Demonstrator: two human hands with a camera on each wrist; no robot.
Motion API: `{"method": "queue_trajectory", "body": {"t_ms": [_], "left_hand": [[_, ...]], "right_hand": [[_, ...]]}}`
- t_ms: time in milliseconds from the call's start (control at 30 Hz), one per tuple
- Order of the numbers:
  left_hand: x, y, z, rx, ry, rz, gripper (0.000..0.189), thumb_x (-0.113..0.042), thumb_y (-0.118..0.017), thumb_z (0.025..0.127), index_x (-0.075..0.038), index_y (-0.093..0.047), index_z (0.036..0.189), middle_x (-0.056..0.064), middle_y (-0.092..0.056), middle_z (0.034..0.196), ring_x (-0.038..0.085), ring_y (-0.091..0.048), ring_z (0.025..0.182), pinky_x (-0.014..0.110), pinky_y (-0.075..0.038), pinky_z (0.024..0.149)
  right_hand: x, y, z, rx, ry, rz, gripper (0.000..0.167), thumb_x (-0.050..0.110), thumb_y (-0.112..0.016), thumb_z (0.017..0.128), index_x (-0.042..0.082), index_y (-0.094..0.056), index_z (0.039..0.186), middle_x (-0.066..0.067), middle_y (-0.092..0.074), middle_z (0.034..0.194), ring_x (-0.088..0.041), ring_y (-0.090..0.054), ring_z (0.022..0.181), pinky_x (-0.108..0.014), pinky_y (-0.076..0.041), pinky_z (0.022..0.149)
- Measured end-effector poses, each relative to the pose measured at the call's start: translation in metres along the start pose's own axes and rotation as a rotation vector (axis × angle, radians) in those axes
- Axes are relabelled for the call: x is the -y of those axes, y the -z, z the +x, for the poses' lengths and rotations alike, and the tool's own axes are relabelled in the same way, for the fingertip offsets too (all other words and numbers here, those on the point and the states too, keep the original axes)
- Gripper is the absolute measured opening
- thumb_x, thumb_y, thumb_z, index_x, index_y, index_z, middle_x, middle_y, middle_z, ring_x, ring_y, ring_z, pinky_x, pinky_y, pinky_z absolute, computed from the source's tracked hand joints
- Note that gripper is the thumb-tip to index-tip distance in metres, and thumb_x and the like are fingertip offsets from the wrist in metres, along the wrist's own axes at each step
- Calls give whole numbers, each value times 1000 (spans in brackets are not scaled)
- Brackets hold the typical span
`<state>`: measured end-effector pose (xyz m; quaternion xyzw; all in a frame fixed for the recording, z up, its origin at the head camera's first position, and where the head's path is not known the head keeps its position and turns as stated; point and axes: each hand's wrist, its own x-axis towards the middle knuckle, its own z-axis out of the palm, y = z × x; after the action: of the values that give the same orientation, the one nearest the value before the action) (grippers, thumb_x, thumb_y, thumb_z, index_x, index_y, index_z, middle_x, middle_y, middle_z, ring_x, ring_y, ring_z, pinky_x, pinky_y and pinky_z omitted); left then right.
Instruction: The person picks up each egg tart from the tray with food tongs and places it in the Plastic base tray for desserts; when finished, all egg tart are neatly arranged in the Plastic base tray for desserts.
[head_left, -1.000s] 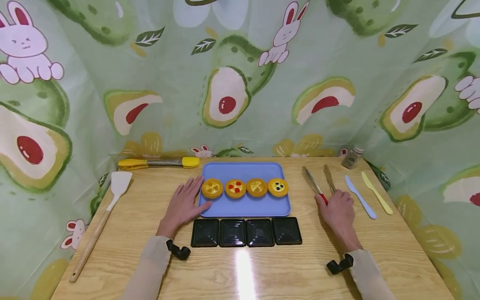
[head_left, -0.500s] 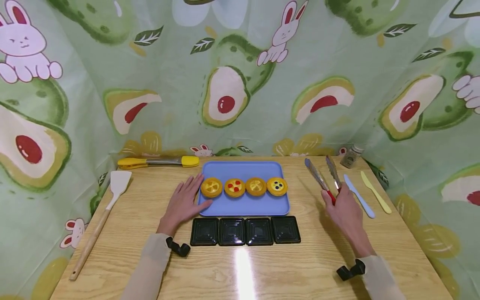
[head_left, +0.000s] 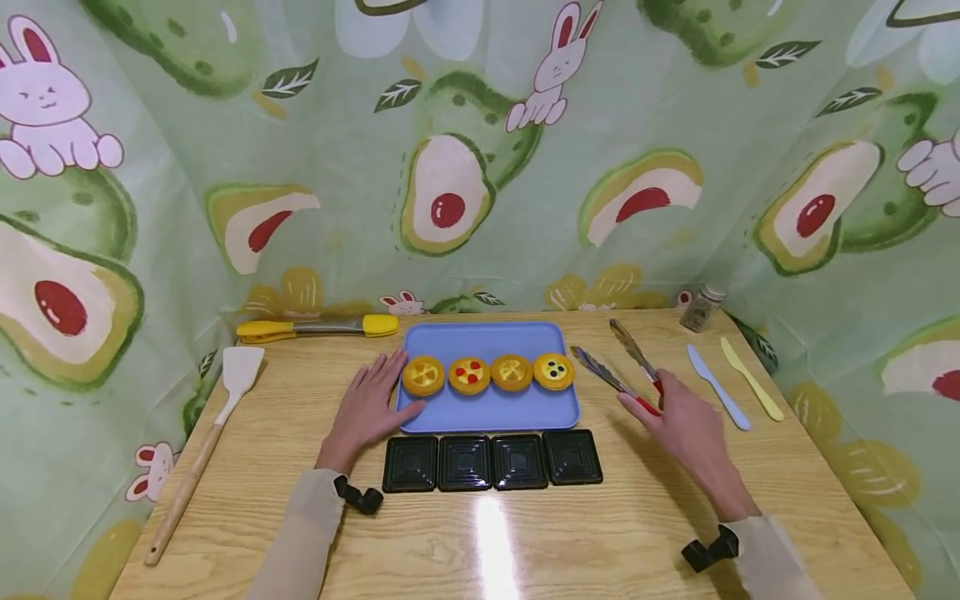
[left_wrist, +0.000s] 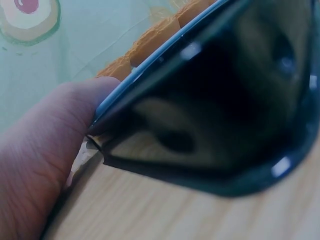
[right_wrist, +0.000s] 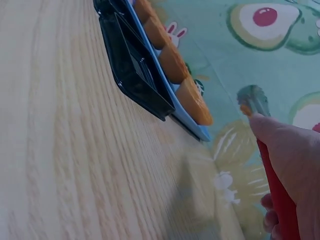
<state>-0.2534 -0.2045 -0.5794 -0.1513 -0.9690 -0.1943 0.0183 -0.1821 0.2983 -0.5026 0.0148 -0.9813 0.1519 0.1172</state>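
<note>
My right hand (head_left: 686, 421) grips metal tongs (head_left: 606, 372) by their red handles; the two arms are spread apart, tips toward the tray's right edge. The right wrist view shows the red handle (right_wrist: 276, 192) under the thumb. On the blue tray (head_left: 487, 417) several egg tarts stand in a row: a plain one (head_left: 423, 376), one with red dots (head_left: 469, 377), another plain one (head_left: 512, 373) and one with dark dots (head_left: 553, 372). My left hand (head_left: 367, 406) rests with straight fingers at the tray's left edge, thumb over its rim. Below the tray lie several black square containers (head_left: 465, 462).
Yellow-ended tongs (head_left: 318, 327) lie at the back left, with a white spatula (head_left: 242, 369) along the left edge. Blue (head_left: 717, 387) and yellow (head_left: 752, 379) plastic knives lie at the right. A small shaker jar (head_left: 702, 308) stands at the back right corner.
The right hand has lifted the tongs, drawn them back, then swung their tips left toward the tray. The left hand has stayed at the tray's edge.
</note>
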Motion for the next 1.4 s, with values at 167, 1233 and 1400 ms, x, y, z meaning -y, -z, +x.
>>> {"method": "queue_trajectory", "body": {"t_ms": [167,1233,1400], "left_hand": [[0,0,-1,4,5,-8,107,-84,-50,89,-23,-15,170,-1,-18,175,27,-12,162,53,-9,130],[-1,1,-4,-5,-15,21,106,-84,-48,90,-21,-17,170,0,-21,174,25,-14,162,53,-12,129],[1,1,-4,6,-4,16,107,-86,-46,89,-23,-14,170,-1,-20,174,23,-12,162,53,-12,129]], "right_hand": [[6,-5,-4,17,86,-9,70,57,-78,88,0,-54,122,-8,-55,77,-19,-44,53,-31,-33,43],[23,-31,-1,94,186,-6,61,63,-76,87,8,-60,109,2,-41,67,-17,-43,55,-31,-34,46],[22,-33,0,85,206,-1,60,63,-77,87,8,-60,108,3,-40,67,-16,-43,55,-31,-33,46]]}}
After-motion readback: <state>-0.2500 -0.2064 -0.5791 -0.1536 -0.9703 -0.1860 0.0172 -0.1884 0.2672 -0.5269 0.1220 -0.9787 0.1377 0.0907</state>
